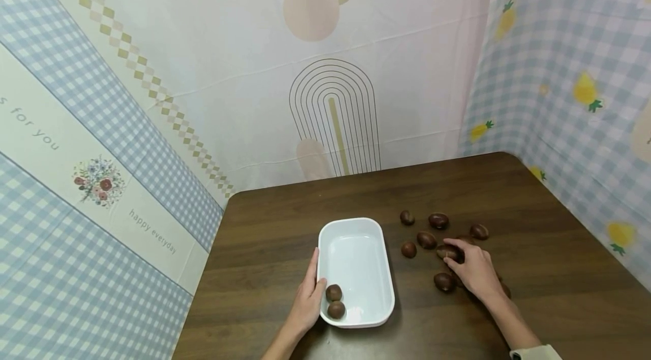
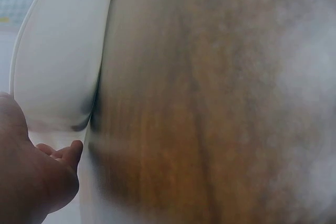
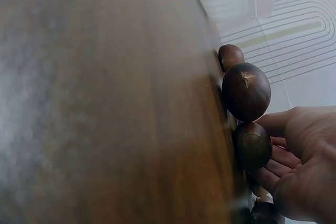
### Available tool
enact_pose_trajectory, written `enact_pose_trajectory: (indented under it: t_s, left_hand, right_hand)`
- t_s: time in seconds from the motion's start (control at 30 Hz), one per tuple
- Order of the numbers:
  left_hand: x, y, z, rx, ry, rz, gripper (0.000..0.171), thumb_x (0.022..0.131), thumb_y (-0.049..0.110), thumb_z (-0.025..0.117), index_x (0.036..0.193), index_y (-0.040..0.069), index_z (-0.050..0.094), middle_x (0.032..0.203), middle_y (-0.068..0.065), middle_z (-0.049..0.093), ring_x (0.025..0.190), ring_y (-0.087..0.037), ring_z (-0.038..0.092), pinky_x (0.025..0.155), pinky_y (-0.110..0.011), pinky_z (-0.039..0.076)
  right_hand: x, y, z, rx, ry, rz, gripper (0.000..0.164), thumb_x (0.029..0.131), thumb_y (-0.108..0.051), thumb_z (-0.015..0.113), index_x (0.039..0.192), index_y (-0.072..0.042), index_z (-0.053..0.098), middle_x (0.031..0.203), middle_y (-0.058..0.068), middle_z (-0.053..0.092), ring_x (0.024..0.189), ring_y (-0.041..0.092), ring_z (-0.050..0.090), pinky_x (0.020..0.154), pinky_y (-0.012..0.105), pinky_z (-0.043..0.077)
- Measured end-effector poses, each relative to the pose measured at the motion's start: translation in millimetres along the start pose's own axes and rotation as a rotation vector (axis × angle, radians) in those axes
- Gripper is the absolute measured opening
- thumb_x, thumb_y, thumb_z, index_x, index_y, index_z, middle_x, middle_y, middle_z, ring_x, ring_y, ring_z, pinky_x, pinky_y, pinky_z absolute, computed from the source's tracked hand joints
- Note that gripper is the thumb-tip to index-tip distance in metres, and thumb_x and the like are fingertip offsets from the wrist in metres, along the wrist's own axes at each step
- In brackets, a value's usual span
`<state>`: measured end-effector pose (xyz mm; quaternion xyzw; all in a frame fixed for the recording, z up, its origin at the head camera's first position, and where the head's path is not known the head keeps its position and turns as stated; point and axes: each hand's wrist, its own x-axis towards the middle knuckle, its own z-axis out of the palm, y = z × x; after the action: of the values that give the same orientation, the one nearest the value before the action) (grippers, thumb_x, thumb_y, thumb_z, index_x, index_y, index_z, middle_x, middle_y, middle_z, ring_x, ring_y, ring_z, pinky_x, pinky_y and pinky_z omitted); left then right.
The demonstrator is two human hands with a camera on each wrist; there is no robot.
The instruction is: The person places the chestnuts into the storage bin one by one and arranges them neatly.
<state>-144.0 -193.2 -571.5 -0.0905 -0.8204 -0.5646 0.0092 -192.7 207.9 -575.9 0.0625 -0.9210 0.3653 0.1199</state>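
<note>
Clearly, I have the right hand (image 1: 477, 272) nearest the glossy dark-brown oval chestnut (image 1: 447, 252), among other loose brown chestnuts (image 1: 426, 240) on the brown wood-grain table (image 1: 274, 235); thumb and fingertip pinch it narrowly from its near and far sides, and its long axis, as I judge it, runs roughly left to right, across that pinch; the white rectangular dish with rounded corners (image 1: 358, 264) lies left of this grip, well apart, so the way between them runs leftward past a couple of those loose ones; the left hand (image 1: 307, 299) holds the dish's left side, thumb at the rim, beside two round brown chestnuts (image 1: 333, 293) inside.
</note>
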Motion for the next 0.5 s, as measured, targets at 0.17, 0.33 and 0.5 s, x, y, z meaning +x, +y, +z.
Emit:
enact_pose_trajectory:
  t_s: [0.17,0.33,0.5]
  left_hand:
    - [-0.1,1.3,-0.3,0.002,0.002,-0.008,0.071,0.109,0.0,0.047,0.172,0.014,0.017,0.175,-0.011,0.022,0.158,-0.03,0.024,0.116,-0.014,0.018]
    - [-0.3,1.5,-0.4,-0.008,-0.003,0.0,0.071,0.108,-0.001,0.047,0.172,0.013,0.017,0.175,-0.012,0.021,0.158,-0.03,0.024,0.116,-0.014,0.018]
    - [-0.6,1.1,-0.5,-0.012,-0.005,0.003,0.071,0.109,-0.001,0.046,0.172,0.014,0.017,0.175,-0.012,0.022,0.158,-0.03,0.024,0.116,-0.013,0.018]
  right_hand:
    - [0.7,0.1,-1.8,-0.011,-0.006,-0.009,0.043,0.087,0.0,0.083,0.129,0.002,0.072,0.119,0.03,0.072,0.06,0.015,0.044,0.069,0.041,0.047]
    - [0.5,-0.8,-3.5,-0.005,-0.022,-0.004,0.042,0.088,-0.001,0.083,0.129,0.001,0.072,0.119,0.029,0.072,0.067,0.02,0.052,0.071,0.045,0.049]
    - [-0.5,-3.5,-5.3,0.003,-0.035,0.006,0.042,0.089,-0.003,0.083,0.129,0.0,0.073,0.119,0.028,0.073,0.064,0.017,0.046,0.07,0.042,0.047]
